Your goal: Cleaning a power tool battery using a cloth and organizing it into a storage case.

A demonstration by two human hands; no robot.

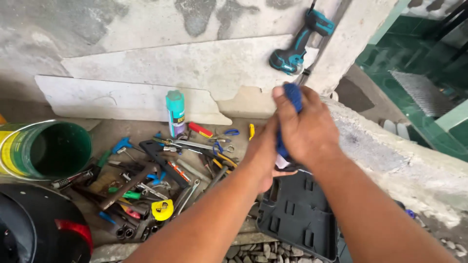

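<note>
Right hand clenched around blue ribbed tool handle; left hand behind it, grip impossible to tell. Best kept firm above open dark plastic case.

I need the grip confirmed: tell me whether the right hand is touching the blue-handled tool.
Touching. The head view shows the right hand wrapped around the blue-handled tool, whose blue end pokes out above the fingers.

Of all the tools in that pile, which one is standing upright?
The teal spray can, upright at the pile's back edge by the wall; the wrenches, pliers and screwdrivers all lie flat.
</note>
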